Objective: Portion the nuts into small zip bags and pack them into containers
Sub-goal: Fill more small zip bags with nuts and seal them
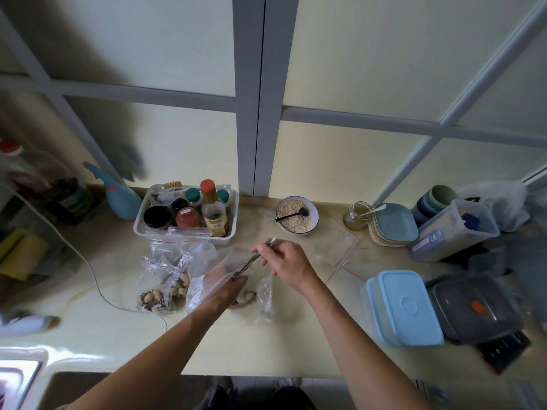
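- Left hand [236, 284] reached into a clear bag [207, 279], near centre of the counter [266, 350]; fingers curled on the bag's plastic, exact grip hidden by the film.
- Right hand [284, 261] pinched a metal utensil [251, 258], likely tongs or a spoon; thumb and forefinger closed on its upper end.
- Utensil's long axis ran from upper right down to lower left, working end pointing into the bag mouth.
- Nuts [245, 298] lay in the plastic just below the hands.
- Judgement: keep the mouth held wide and the tip well inside before releasing, or nuts may spill.
- Left: filled zip bags [159, 291] with red seals.
- Right: blue-lidded containers [405, 309], lids on.
- Farther: bowl [297, 214] and white basket [142, 226] of bottles.
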Demonstrator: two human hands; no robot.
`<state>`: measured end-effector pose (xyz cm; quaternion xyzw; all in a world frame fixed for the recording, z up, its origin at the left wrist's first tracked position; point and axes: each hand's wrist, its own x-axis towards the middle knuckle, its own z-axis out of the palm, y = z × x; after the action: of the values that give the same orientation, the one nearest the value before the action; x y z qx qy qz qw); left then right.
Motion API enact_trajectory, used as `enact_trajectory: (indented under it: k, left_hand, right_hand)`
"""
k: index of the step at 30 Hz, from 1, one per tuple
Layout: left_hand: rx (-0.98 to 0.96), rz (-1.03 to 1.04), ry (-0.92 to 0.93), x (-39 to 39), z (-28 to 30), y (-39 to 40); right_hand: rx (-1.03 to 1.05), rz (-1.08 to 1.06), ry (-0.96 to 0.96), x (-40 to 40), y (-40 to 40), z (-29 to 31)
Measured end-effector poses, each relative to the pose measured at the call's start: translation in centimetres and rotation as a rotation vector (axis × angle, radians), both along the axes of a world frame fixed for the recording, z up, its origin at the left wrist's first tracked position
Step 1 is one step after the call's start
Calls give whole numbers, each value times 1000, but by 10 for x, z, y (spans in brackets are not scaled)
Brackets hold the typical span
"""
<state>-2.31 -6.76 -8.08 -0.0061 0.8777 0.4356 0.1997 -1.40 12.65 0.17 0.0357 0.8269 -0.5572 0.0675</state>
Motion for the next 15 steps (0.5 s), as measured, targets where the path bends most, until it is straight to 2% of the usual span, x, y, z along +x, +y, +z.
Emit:
enact_trajectory:
  k: [4, 5, 11, 15]
  left_hand:
    - [55, 71, 44, 2, 4, -1]
    - [64, 65, 24, -1, -18, -5]
    - [-25, 49, -46, 3, 18, 7]
    - [3, 107, 4, -1, -19, 0]
  right_hand:
    - [-61, 153, -27, 1, -2, 4]
    - [-77, 167, -29, 1, -3, 3]
    - [-73, 176, -15, -1, -6, 3]
    - [-98, 150, 43, -2, -3, 5]
